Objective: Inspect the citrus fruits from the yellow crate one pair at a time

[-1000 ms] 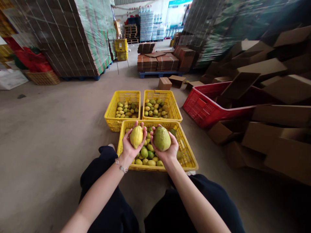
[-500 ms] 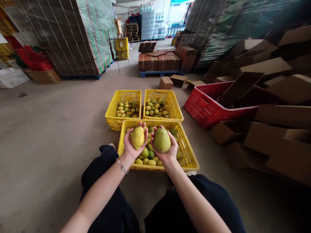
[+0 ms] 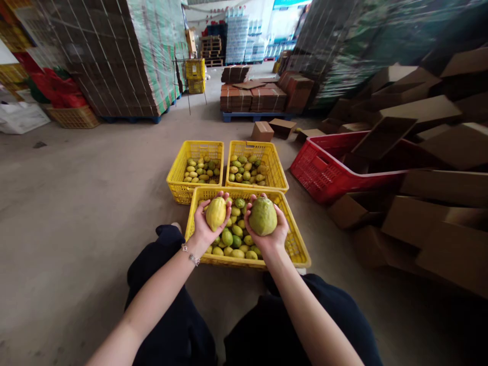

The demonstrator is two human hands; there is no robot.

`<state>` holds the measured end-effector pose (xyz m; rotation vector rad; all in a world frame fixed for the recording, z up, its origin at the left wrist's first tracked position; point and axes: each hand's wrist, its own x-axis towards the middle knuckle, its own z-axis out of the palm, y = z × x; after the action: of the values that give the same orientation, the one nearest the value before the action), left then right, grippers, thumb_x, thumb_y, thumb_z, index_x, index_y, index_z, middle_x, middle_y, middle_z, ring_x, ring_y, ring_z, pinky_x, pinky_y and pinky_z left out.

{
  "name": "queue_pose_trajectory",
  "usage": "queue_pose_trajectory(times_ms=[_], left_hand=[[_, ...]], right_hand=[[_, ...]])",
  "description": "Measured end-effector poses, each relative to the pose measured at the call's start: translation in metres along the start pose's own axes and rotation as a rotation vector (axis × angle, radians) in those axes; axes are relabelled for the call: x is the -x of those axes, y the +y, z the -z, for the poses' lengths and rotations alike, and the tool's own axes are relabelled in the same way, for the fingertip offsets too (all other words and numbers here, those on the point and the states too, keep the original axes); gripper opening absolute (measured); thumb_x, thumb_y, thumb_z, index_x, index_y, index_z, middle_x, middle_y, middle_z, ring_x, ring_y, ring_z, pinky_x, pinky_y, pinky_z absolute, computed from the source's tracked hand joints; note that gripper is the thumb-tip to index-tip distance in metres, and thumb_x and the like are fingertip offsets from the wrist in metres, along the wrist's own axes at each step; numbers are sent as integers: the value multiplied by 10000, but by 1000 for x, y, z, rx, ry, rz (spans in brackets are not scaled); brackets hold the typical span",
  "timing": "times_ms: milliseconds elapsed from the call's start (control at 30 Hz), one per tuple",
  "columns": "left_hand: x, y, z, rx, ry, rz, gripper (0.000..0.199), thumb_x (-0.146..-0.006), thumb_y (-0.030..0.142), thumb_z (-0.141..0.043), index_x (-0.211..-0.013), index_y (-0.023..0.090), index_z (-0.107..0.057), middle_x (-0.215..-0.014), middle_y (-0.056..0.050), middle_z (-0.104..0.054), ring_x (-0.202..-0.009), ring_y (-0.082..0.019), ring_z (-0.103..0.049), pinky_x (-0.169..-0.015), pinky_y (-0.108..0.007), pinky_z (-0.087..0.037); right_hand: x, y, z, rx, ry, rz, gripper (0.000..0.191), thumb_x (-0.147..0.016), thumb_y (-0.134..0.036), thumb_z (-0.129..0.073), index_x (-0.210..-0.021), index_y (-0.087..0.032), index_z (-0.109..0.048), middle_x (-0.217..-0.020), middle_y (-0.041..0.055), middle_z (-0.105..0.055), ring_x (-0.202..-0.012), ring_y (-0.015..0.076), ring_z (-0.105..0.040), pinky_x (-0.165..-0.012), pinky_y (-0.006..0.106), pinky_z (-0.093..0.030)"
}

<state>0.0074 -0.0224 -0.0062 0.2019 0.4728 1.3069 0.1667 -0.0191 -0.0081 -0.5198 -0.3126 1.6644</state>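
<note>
In the head view, the right hand (image 3: 281,235) has swung outward since half a second ago, taking the big green fruit (image 3: 263,216) with it, so the gap between the two hands is wider; the left hand (image 3: 202,233) has hardly shifted. More of the loose fruits (image 3: 237,241) in the front crate (image 3: 229,261) shows between them.

As for progress, the sorting looks to be under way rather than finished: fruit lies in the front crate, in the rear left crate (image 3: 176,191) and in the rear right crate (image 3: 277,166), while the two held pieces are not yet set down. How many remain to be handled I cannot tell.

Both grips are cradles, palms up, fingers spread and curled about the fruit. The left holds a smaller yellow fruit (image 3: 215,213); the right is opened wider around the green one (clearly the bulkier of the pair). Both pieces are held above the front crate, side by side but apart from each other.
</note>
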Motion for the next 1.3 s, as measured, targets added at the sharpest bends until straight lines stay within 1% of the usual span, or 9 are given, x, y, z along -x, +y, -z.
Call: queue_pose_trajectory(times_ms=[333, 600, 700, 767, 867, 933, 1000, 1067, 1300], left_hand=[[-2, 3, 1, -21, -4, 92, 313, -837, 261, -456, -1049, 153, -659, -984, -81, -708, -810, -148, -680, -686, -240, -570], [25, -24, 76, -872, -152, 943, 196, -793, 204, -486, -717, 181, -664, -642, -46, -659, -412, -185, -614, -316, -248, -407], [13, -5, 85, -939, -18, 816, 95, -778, 162, -542, -757, 173, -634, -593, -13, -626, -406, -214, -604, -322, -330, -444], [-11, 31, 72, -880, 236, 504, 145, -828, 212, -538, -828, 97, -626, -639, -64, -634, -481, -216, -628, -421, -350, -514], [-46, 98, 43, -842, 365, 200, 359, -909, 372, -442, -1082, 78, -554, -927, -143, -658, -705, -205, -682, -682, -365, -576], [-46, 129, 32, -840, 416, 30, 435, -909, 427, -430, -1220, 129, -488, -1150, -164, -598, -806, -183, -678, -820, -366, -549], [-21, 136, 32, -857, 394, -6, 417, -873, 416, -503, -1193, 153, -535, -1234, -163, -563, -850, -197, -674, -888, -398, -517], [22, 120, 42, -862, 332, 105, 343, -850, 370, -535, -1099, 145, -607, -1226, -150, -587, -866, -211, -673, -890, -398, -506], [166, 4, 120, -689, 181, 586, 466, -747, 514, -619, -1061, 174, -676, -1121, -112, -668, -897, -229, -667, -872, -387, -469]], right_hand=[[-2, -1, -1, -45, 29, -26, 245, -728, -357, -579, -930, -252, -667, -979, 16, -726, -786, 182, -678, -665, 332, -579], [-2, -19, -3, -148, 96, -20, 247, -740, -333, -562, -942, -258, -683, -949, 8, -733, -807, 165, -677, -667, 293, -569], [1, -25, -3, -164, 94, -13, 231, -733, -324, -570, -920, -249, -683, -932, 11, -731, -792, 156, -677, -666, 271, -567], [3, -27, -3, -159, 64, -8, 236, -730, -308, -579, -934, -242, -678, -946, 18, -729, -798, 158, -677, -677, 272, -567], [4, -28, -3, -184, 81, -24, 269, -740, -272, -561, -983, -229, -667, -969, 35, -727, -787, 174, -680, -655, 288, -573], [3, -28, -2, -204, 125, -49, 280, -753, -258, -537, -1001, -213, -657, -957, 47, -728, -767, 181, -682, -637, 296, -576], [0, -28, -1, -195, 170, -81, 291, -768, -250, -516, -1021, -191, -646, -942, 64, -729, -770, 189, -685, -639, 307, -581], [-5, -25, 2, -149, 232, -124, 285, -788, -246, -497, -1026, -171, -636, -916, 79, -728, -775, 202, -686, -634, 318, -585], [-37, -4, 18, 174, 688, -349, 116, -830, -194, -502, -917, -171, -575, -662, 35, -629, -670, 203, -644, -617, 373, -573]])
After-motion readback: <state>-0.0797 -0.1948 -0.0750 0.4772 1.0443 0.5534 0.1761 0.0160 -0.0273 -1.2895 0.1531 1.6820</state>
